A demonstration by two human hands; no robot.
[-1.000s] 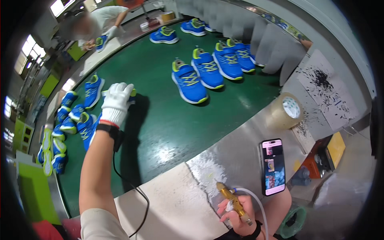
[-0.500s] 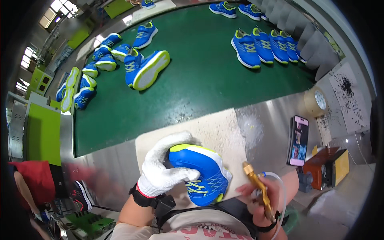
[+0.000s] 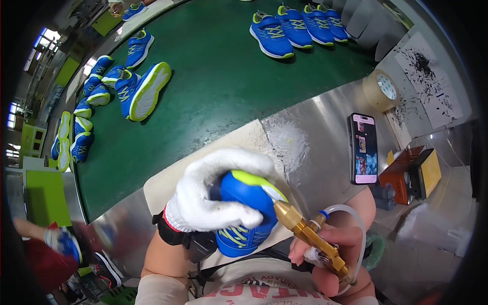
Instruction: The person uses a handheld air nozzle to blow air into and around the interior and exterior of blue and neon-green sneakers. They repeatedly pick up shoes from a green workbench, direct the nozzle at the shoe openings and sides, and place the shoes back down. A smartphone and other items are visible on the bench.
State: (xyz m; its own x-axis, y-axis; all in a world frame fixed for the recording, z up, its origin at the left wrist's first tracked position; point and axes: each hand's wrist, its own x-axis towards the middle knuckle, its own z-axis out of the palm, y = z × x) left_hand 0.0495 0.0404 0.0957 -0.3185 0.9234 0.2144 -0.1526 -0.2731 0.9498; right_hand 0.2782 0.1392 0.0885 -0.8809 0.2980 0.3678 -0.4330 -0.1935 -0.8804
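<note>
My left hand (image 3: pixel 208 195), in a white knit glove, is closed around a blue sneaker (image 3: pixel 243 203) with lime trim and yellow laces. The shoe is tilted, and the glove covers much of its upper. My right hand (image 3: pixel 325 254) is bare and wraps round a brass air gun (image 3: pixel 305 231). A clear hose (image 3: pixel 358 229) joins the gun at a blue fitting. The gun's tip points at the shoe's pale sole edge and looks close to touching it. Beneath the shoe lies a cream pad (image 3: pixel 168 185) on the metal bench.
Beyond the pad, a green belt (image 3: pixel 203 91) carries several blue sneakers (image 3: pixel 272 35) at both sides. White residue (image 3: pixel 290 145) marks the bench, near a phone (image 3: pixel 363 150) and a tape roll (image 3: pixel 381 90). At the left, a co-worker's gloved hand (image 3: pixel 63 244) holds a blue shoe.
The air gun has moved left and up until its tip is at the shoe's edge. My left hand has shifted its grip and turned the shoe slightly. The whole view has swung right.
</note>
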